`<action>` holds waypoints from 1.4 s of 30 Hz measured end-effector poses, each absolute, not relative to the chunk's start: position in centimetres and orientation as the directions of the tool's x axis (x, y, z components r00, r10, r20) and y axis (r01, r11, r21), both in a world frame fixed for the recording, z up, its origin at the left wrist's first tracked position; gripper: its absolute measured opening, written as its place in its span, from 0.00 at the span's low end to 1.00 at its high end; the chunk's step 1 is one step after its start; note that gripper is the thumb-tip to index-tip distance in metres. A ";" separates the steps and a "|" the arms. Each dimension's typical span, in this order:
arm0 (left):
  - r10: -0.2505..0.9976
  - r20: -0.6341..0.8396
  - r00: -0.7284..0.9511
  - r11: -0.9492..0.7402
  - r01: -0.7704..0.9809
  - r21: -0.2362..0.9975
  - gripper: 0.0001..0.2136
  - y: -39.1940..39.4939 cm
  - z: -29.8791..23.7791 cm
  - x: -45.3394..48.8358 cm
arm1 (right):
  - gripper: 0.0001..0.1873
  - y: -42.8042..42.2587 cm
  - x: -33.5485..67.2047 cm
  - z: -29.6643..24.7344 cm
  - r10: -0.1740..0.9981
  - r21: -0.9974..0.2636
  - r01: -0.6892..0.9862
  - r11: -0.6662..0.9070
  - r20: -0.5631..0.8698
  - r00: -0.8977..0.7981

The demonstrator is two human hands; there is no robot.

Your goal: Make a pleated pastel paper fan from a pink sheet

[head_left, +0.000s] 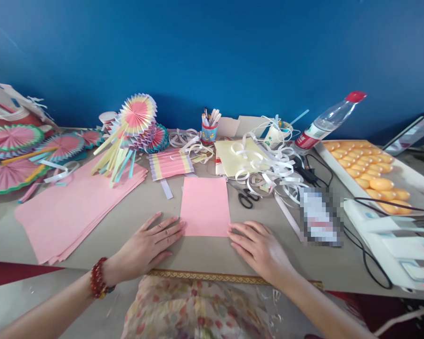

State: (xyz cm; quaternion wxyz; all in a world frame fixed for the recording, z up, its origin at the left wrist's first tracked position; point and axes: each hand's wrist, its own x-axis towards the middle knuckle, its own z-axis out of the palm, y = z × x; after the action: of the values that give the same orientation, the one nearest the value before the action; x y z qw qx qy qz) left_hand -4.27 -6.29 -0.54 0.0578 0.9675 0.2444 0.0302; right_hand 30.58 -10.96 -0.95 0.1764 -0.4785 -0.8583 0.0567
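Note:
A pink sheet of paper (205, 207) lies flat on the table right in front of me. At its lower left corner rest the fingertips of my left hand (151, 242), fingers stretched out and the palm low over the table. My right hand (256, 247) touches the lower right corner in the same way, fingers extended. Neither hand grips anything. Just behind the sheet lies a pleated pink, yellow and lilac paper strip (171, 165). Black-handled scissors (249, 197) sit to the right of the sheet, their blades partly hidden by curled white strips (261, 165).
A stack of larger pink sheets (81, 207) and several folded paper rosettes (139, 115) are on the left. At the back stand a pen cup (209, 133) and a tilted plastic bottle (325, 123). On the right are a tray of orange balls (330, 155) and a power strip (371, 235) with cables.

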 end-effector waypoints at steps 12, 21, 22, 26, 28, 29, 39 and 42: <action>0.686 0.318 0.655 -0.728 0.629 0.275 0.13 -7.7 -1.0 -4.5 | 0.11 -8.7 30.0 -1.7 0.608 0.015 0.650 0.760 0.338 -0.719; 0.818 0.082 0.569 -0.308 0.313 0.898 0.26 -11.9 -0.8 1.7 | 0.08 -10.2 28.0 0.6 0.573 -0.019 0.672 0.740 0.542 -0.615; 0.841 0.105 0.530 -0.301 0.297 0.906 0.29 -12.0 -1.5 2.5 | 0.07 -10.6 27.2 0.9 0.546 -0.029 0.643 0.765 0.558 -0.625; 0.945 0.250 0.209 -0.324 0.527 0.786 0.20 -12.1 -4.5 4.0 | 0.11 -11.2 24.1 1.1 0.583 -0.096 0.628 0.772 0.500 -0.641; 0.884 0.442 0.154 -0.427 0.649 0.630 0.20 -11.7 -4.9 3.5 | 0.12 -11.0 23.4 0.8 0.607 -0.138 0.629 0.765 0.481 -0.633; 0.836 0.511 0.197 -0.490 0.688 0.536 0.20 -11.2 -4.6 3.0 | 0.12 -10.8 23.3 0.8 0.616 -0.159 0.629 0.761 0.484 -0.622; 0.739 0.185 0.648 -0.646 0.759 -0.080 0.28 -6.3 0.5 2.4 | 0.13 -12.3 28.2 1.8 0.757 -0.421 0.717 0.556 0.613 -0.226; 0.751 0.098 0.653 -0.642 0.756 -0.126 0.26 -6.6 -0.6 3.6 | 0.13 -12.5 27.3 1.6 0.756 -0.316 0.727 0.610 0.506 -0.414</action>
State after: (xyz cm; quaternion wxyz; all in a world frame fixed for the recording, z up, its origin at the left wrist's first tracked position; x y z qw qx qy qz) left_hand 3.59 -6.58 -0.61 -0.0778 0.9059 0.4159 0.0182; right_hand 27.34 -12.47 1.61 0.3136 -0.4411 -0.8406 0.0234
